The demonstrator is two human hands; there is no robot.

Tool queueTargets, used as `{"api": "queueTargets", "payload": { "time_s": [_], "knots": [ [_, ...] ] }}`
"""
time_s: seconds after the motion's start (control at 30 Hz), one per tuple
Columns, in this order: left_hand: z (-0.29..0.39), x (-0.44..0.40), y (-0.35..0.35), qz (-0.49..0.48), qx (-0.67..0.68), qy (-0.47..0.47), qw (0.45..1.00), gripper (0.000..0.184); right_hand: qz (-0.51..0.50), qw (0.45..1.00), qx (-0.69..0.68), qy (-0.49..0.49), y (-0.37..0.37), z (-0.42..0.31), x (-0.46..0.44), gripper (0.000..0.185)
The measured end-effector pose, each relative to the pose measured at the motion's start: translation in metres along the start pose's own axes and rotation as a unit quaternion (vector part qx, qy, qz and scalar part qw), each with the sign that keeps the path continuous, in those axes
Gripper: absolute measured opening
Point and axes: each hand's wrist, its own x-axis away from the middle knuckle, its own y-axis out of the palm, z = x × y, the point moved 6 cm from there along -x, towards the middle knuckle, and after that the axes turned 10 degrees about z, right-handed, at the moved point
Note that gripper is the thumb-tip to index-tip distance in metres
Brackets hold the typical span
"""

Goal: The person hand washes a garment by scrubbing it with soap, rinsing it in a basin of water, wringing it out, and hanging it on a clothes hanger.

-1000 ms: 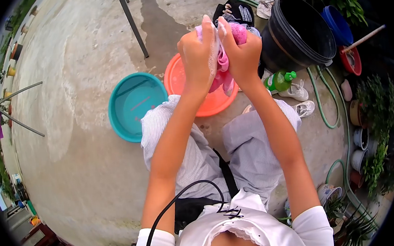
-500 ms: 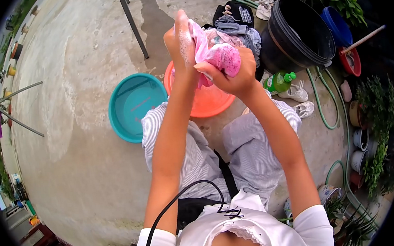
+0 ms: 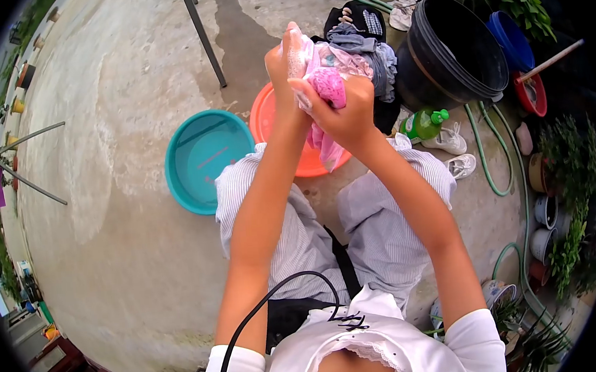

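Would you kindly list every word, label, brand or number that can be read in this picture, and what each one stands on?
No text is clear enough to quote.
Teal basin: red marks inside, too small and blurred to read.
Green bottle: its label is too small to read.
Black item by the clothes pile: white marks; I cannot tell whether they are lettering.

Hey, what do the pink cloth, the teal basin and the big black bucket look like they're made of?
Pink cloth: soft woven or knitted fabric, fibre unclear; it bunches and hangs in folds.
Teal basin: probably smooth plastic, going by its even colour and rounded rim.
Black bucket: likely plastic, dull with a faint sheen and moulded-looking ridges, though rubber is possible.
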Motion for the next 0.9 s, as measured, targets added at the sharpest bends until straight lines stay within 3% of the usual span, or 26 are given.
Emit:
{"api": "queueTargets", "payload": {
  "time_s": [0.1,0.13,0.23,0.33,0.43,0.6,0.7,0.83,0.9],
  "knots": [
    [-0.007,-0.001,-0.001,-0.013,-0.004,-0.003,1.0,0.03,0.01,0.994,0.053,-0.096,0.0,0.004,0.0,0.033],
    [0.006,0.007,0.002,-0.047,-0.101,0.125,0.986,0.028,0.051,0.996,0.038,-0.058,-0.005,0.004,-0.009,0.03],
    [0.004,0.022,0.011,-0.058,-0.052,0.037,0.996,0.028,0.062,0.989,0.075,0.109,-0.016,0.037,-0.017,0.025],
    [0.006,0.025,0.014,-0.068,-0.123,0.077,0.987,0.03,0.091,0.966,-0.02,0.242,-0.015,0.064,-0.016,0.027],
    [0.012,0.023,0.014,-0.037,-0.098,0.074,0.992,0.034,0.059,0.955,-0.042,0.287,-0.013,0.052,-0.013,0.029],
    [0.009,0.0,0.001,0.023,-0.004,0.025,0.999,0.038,-0.02,0.999,0.033,-0.021,0.006,0.004,0.0,0.034],
    [0.007,0.007,0.0,-0.012,-0.025,0.05,0.998,0.03,0.004,0.999,0.039,0.032,0.002,0.02,-0.006,0.034],
    [0.005,0.028,0.011,-0.026,-0.127,0.026,0.991,0.027,0.045,0.966,-0.026,0.255,-0.007,0.072,-0.015,0.034],
    [0.009,0.03,0.015,-0.055,-0.161,0.056,0.984,0.028,0.059,0.958,-0.066,0.274,-0.007,0.069,-0.013,0.033]
  ]
}}
